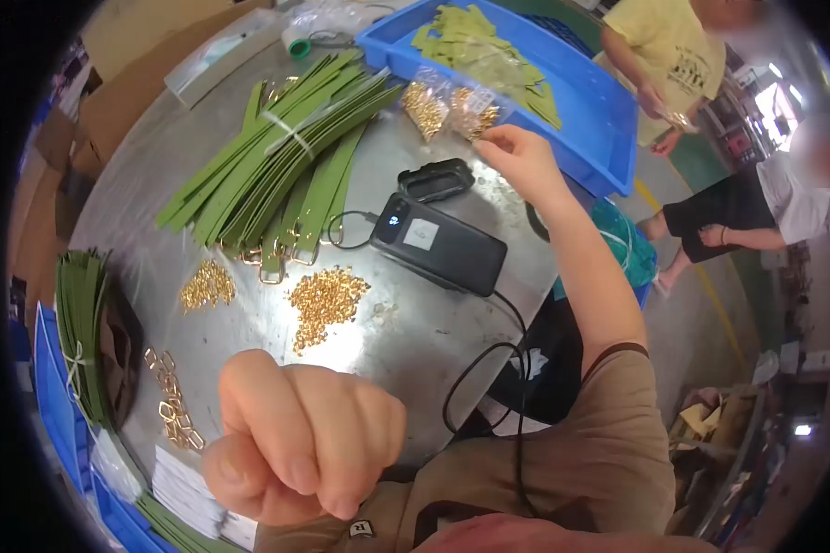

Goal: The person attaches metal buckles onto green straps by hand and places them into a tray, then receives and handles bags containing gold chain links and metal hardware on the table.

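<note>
The metal tabletop (138,217) is crowded. A large bundle of green straps (277,161), bound with a white tie, is laid across its far left part, with gold-coloured rectangular rings seen at the strap ends. Below it, a wide pile of small gold-coloured pieces (327,300) is heaped, with a smaller pile (206,286) to its left. Linked gold-coloured frames (172,405) are strewn near the left edge, where a second strap bundle (81,341) is seen. A black power bank (441,241) with a lit display is placed right of centre, a black case (435,180) just beyond it; a black cable (516,355) is looped over the near edge. Part of the near tabletop is blocked from view by the left hand (304,438), which is raised close to the camera with its fingers curled closed; whether anything is held inside cannot be told.

A blue tray (613,147) is set at the far side, with flat green pieces (498,64) piled in it. Gold-coloured pieces are contained in two clear bags beside its near wall, a left bag (424,109) and a right bag (475,112). The right bag's lower edge is met by the bent fingertips of the right hand (516,158); whether it is gripped cannot be told.
</note>
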The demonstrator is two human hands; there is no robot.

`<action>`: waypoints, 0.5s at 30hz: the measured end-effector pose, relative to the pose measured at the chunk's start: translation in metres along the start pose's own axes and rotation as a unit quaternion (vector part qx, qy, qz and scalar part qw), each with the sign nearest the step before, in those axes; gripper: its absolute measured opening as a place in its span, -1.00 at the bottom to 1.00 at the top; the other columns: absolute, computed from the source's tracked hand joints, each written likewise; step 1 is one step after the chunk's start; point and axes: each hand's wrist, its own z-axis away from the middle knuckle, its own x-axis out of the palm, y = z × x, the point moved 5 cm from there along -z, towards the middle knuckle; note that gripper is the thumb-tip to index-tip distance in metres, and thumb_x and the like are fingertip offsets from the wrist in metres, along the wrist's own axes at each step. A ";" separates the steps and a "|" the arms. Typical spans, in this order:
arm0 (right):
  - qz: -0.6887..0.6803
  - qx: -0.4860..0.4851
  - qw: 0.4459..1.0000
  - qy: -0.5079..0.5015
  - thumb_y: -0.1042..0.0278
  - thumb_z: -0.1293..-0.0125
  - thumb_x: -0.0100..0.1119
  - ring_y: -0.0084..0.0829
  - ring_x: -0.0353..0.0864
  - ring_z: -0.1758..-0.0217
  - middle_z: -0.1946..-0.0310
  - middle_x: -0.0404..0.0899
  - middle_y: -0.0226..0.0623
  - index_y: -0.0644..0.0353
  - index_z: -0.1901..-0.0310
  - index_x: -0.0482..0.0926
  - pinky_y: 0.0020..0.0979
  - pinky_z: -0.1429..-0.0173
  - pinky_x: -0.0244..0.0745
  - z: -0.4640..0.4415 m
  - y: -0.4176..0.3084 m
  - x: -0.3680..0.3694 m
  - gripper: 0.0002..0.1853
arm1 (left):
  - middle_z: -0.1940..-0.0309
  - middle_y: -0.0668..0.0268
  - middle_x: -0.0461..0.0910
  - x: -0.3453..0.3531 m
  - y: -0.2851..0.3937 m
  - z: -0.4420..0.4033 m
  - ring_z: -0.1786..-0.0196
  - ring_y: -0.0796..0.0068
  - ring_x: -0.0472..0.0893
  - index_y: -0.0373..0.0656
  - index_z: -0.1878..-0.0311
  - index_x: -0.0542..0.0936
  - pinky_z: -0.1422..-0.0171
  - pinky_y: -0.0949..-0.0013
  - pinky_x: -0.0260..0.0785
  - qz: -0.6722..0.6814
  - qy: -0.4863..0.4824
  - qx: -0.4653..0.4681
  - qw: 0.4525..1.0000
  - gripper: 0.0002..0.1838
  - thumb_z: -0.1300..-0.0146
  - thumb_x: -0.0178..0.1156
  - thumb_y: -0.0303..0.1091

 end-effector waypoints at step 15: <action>0.019 0.033 0.997 0.064 0.21 -0.21 0.36 -0.57 0.63 0.34 0.43 0.64 -0.36 0.29 0.25 0.67 -0.51 0.26 0.46 -0.012 0.020 -0.011 -0.73 | 0.60 0.35 0.42 -0.008 0.012 -0.007 0.64 0.51 0.34 -0.08 0.35 0.31 0.48 0.41 0.20 0.011 0.065 0.052 0.996 -0.70 -0.57 -0.14 -0.20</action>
